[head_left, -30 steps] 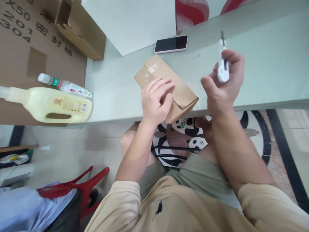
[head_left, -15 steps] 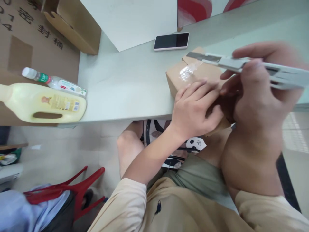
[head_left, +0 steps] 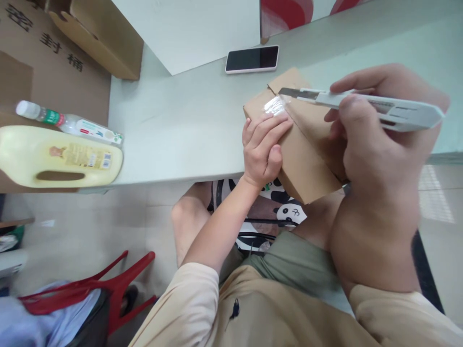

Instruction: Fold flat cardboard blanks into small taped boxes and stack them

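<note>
A small brown cardboard box (head_left: 307,168) sits at the table's front edge, with a strip of clear shiny tape (head_left: 275,106) across its top flaps. My left hand (head_left: 264,149) lies on the box's left part, fingers stretched out flat beside the tape and thumb resting on the cardboard. In my right hand (head_left: 383,111) is a white utility knife (head_left: 390,108), gripped between thumb and fingers. Its extended blade points left, over the box near the far end of the tape. Whether the blade touches the tape or cardboard, I cannot tell. My right hand hides the box's right side.
A smartphone (head_left: 252,59) lies behind the box, near a white panel (head_left: 202,29). At the left are a yellow jug (head_left: 61,156), a plastic bottle (head_left: 72,123), a large carton (head_left: 83,86) and an open cardboard box (head_left: 104,38). A red chair (head_left: 115,294) stands on the floor.
My left hand has shifted left along the box, uncovering more of its top. The knife has moved slightly left and down, its blade now closer to the tape.
</note>
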Demonstrator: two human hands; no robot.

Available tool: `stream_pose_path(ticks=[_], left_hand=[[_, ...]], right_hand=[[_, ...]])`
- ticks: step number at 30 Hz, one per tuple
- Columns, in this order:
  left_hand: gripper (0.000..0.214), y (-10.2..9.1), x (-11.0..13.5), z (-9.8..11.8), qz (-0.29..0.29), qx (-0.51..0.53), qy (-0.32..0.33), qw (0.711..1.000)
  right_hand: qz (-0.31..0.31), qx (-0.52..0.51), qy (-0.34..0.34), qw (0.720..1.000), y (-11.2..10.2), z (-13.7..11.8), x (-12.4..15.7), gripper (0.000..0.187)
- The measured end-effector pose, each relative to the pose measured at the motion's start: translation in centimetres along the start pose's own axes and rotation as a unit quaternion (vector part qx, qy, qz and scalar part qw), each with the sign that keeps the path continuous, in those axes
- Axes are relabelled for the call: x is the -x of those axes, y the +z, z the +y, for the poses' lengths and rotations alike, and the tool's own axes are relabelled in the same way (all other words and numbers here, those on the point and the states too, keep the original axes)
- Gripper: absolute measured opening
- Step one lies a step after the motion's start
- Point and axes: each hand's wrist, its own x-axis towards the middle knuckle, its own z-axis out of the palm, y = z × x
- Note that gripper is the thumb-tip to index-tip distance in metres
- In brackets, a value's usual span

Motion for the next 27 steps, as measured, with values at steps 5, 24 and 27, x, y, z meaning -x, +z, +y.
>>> stream_pose_path(ticks=[5,24,27], left_hand=[[0.062,-0.12,0.3,0.09,0.017,0.0,0.004,1.0],[0.064,-0.48,0.56,0.33,0.032,-0.003,0.008,0.999],[0.064,-0.49,0.59,0.36,0.032,-0.008,0.006,0.999]], right_hand=[[0.003,0.003,-0.015,1.0,0.1,0.13,0.11,0.024],[-0.068,0.065,-0.074,0.993,-0.38,0.16,-0.05,0.017],[-0.074,0.061,-0.073,0.993,-0.29,0.09,-0.02,0.017]])
